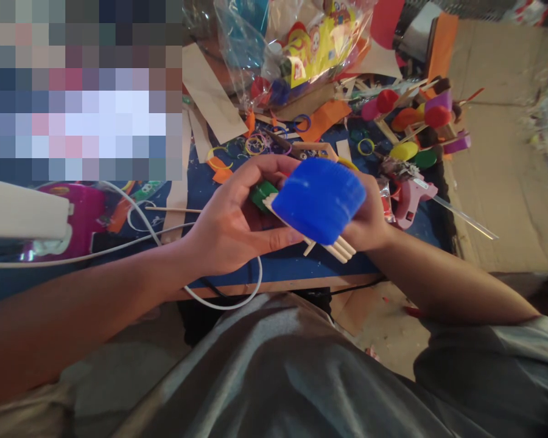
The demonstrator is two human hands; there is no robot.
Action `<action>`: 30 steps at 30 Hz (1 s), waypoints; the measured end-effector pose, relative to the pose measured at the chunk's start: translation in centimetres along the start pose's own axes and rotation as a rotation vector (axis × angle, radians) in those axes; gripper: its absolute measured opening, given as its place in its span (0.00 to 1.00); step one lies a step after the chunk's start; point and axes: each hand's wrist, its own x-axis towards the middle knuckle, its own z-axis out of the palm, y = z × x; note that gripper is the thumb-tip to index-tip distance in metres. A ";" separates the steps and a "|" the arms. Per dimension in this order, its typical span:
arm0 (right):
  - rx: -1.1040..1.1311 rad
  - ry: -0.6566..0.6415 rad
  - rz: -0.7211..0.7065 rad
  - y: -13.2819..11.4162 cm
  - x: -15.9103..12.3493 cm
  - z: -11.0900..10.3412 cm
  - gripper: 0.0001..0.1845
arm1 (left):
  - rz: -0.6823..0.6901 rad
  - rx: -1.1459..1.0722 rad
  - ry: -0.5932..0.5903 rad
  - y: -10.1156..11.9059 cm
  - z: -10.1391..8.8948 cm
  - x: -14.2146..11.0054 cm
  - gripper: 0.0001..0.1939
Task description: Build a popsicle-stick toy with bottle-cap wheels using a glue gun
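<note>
Blue ribbed sheet (319,201), curved, sits on top of the wooden-stick model (340,250) you're holding up over the near edge of the worktop (287,264). Both your hands are on it. Left hand (237,225): grip closed around the left side, thumb laid along the near edge, fingers curled behind; looks like a steadying hold, since the thumb braces the sticks without covering the sheet. Right hand (368,213): grip grasping the model from the right, fingers mostly hidden by the sheet, so exact finger contact can't be told. Green cap (263,196) shows at the model's left side, inside the curl of your left hand. Holding it raised probably keeps it clear of the clutter.

Pink glue gun (411,201) lies just beyond your right forearm, clear glue stick (466,216) poking out of its back; likely parked there for easy reach. Rubber bands (256,145) and orange paper (326,120) lie loose behind your hands. More cap-and-stick pieces (433,112) are heaped at the right, beside cardboard (506,158). White cable (219,306) loops over the near edge, below your left wrist.
</note>
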 end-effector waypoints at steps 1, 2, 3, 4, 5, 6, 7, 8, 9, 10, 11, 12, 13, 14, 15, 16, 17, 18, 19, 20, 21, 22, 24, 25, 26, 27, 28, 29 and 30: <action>0.050 -0.016 -0.015 -0.1 0.1 0.1 0.18 | -0.020 0.016 -0.001 0.2 -0.1 0.0 0.41; 0.102 -0.031 -0.029 -0.1 0.1 0.1 0.17 | -0.036 0.030 -0.007 0.3 -0.2 -0.1 0.42; 0.153 -0.041 -0.038 -0.1 0.1 0.2 0.14 | -0.041 0.036 -0.009 0.5 -0.3 -0.1 0.42; 0.199 -0.051 -0.035 -0.1 0.0 0.2 0.11 | -0.043 0.033 -0.009 0.5 -0.4 -0.1 0.43; 0.238 -0.065 -0.022 0.0 0.0 0.2 0.10 | -0.037 0.022 -0.003 0.5 -0.5 -0.1 0.42; 0.266 -0.076 0.003 0.0 -0.1 0.1 0.11 | -0.030 0.009 0.010 0.5 -0.5 -0.1 0.41; 0.279 -0.086 0.042 0.0 -0.2 0.0 0.13 | -0.023 -0.002 0.024 0.3 -0.6 -0.1 0.40; 0.276 -0.097 0.087 0.0 -0.3 -0.1 0.16 | -0.019 -0.008 0.037 0.2 -0.6 -0.1 0.40; 0.261 -0.112 0.141 0.0 -0.4 -0.2 0.19 | -0.015 -0.012 0.047 0.0 -0.6 0.0 0.39; 0.248 -0.120 0.188 0.0 -0.4 -0.3 0.21 | -0.012 -0.014 0.051 -0.2 -0.7 0.0 0.39; 0.244 -0.121 0.225 0.0 -0.4 -0.4 0.23 | -0.007 -0.018 0.053 -0.4 -0.7 0.1 0.39; 0.248 -0.122 0.256 0.0 -0.4 -0.4 0.25 | -0.001 -0.021 0.054 -0.7 -0.7 0.2 0.40; 0.264 -0.123 0.274 -0.1 -0.4 -0.4 0.25 | 0.015 -0.024 0.062 -0.9 -0.8 0.3 0.41; 0.287 -0.112 0.280 -0.1 -0.4 -0.4 0.25 | 0.026 -0.025 0.081 -1.1 -0.8 0.3 0.42; 0.311 -0.099 0.278 -0.2 -0.3 -0.3 0.25 | 0.034 -0.023 0.102 -1.3 -0.8 0.4 0.43; 0.332 -0.089 0.276 -0.3 -0.3 -0.2 0.25 | 0.039 -0.018 0.126 -1.5 -0.8 0.4 0.44; 0.349 -0.081 0.276 -0.4 -0.3 -0.1 0.24 | 0.045 -0.011 0.152 -1.5 -0.8 0.4 0.44; 0.358 -0.068 0.287 -0.5 -0.3 0.0 0.25 | 0.045 -0.008 0.176 -1.5 -0.7 0.4 0.44; 0.359 -0.050 0.309 -0.6 -0.4 0.1 0.25 | 0.041 -0.014 0.200 -1.3 -0.5 0.4 0.43; 0.354 -0.028 0.335 -0.7 -0.5 0.2 0.26 | 0.035 -0.031 0.219 -1.1 -0.4 0.4 0.43; 0.356 -0.005 0.349 -0.7 -0.6 0.4 0.26 | 0.028 -0.057 0.240 -0.8 -0.2 0.4 0.42; 0.360 0.024 0.351 -0.7 -0.6 0.5 0.27 | 0.008 -0.087 0.263 -0.5 0.1 0.4 0.41; 0.384 0.067 0.321 -0.5 -0.7 0.8 0.26 | -0.050 -0.136 0.276 0.2 0.5 0.4 0.38; 0.396 0.076 0.307 -0.4 -0.7 0.9 0.25 | -0.086 -0.156 0.271 0.4 0.7 0.4 0.36; 0.403 0.080 0.308 -0.3 -0.6 0.9 0.25 | -0.123 -0.173 0.263 0.5 0.8 0.5 0.33; 0.405 0.082 0.322 -0.3 -0.6 0.9 0.25 | -0.158 -0.189 0.248 0.6 0.9 0.5 0.30; 0.406 0.084 0.344 -0.3 -0.4 0.9 0.25 | -0.187 -0.202 0.223 0.7 1.0 0.5 0.28; 0.410 0.086 0.363 -0.3 -0.3 0.8 0.27 | -0.207 -0.211 0.199 0.7 1.0 0.5 0.25; 0.414 0.091 0.376 -0.3 -0.2 0.8 0.28 | -0.217 -0.216 0.177 0.7 1.0 0.5 0.23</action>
